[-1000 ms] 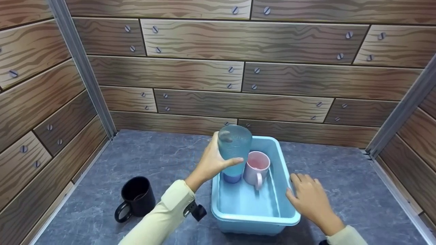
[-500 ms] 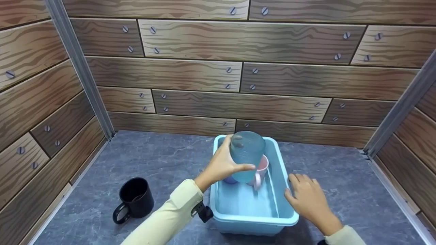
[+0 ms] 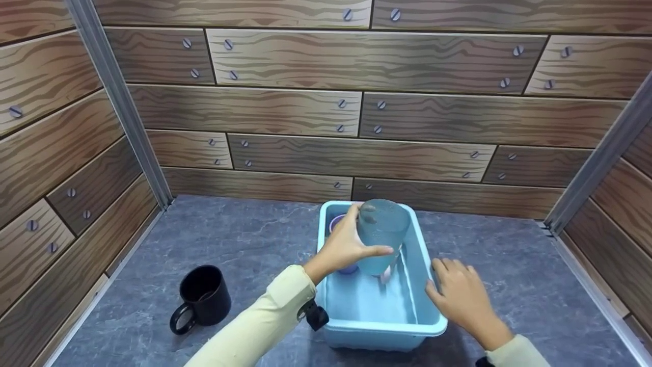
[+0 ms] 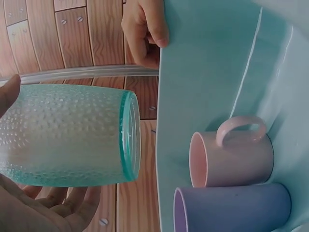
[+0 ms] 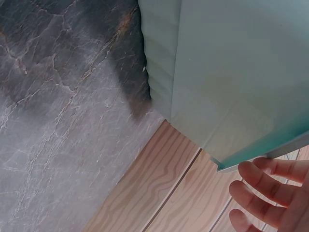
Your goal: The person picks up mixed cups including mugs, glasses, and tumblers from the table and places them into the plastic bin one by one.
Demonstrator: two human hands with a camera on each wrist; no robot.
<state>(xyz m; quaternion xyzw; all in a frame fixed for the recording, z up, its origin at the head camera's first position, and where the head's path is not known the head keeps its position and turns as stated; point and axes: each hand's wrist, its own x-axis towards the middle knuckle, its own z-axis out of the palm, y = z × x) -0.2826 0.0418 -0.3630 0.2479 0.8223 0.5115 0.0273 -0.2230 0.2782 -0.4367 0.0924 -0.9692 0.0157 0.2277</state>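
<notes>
My left hand [image 3: 349, 244] grips a clear teal tumbler [image 3: 385, 229] with a bumpy surface, thumb on the near side and fingers round the far side. The tumbler is over the light blue tub [image 3: 369, 306] and covers most of the pink mug [image 4: 236, 157] in the head view. Inside the tub, the left wrist view shows that mug beside a purple cup [image 4: 234, 210]. My right hand [image 3: 461, 295] rests against the tub's right rim with loosely bent fingers; in the right wrist view its fingertips [image 5: 248, 169] are at the rim's edge.
A black mug [image 3: 205, 295] stands on the grey marbled table [image 3: 244, 234] left of the tub, its handle toward the front left. Wood-patterned walls [image 3: 295, 112] with metal corner posts [image 3: 122, 102] enclose the table at the back and sides.
My left hand has carried the tumbler right and slightly down, from the tub's left part to over the pink mug. The purple cup's rim now shows behind the hand. My right hand stays put.
</notes>
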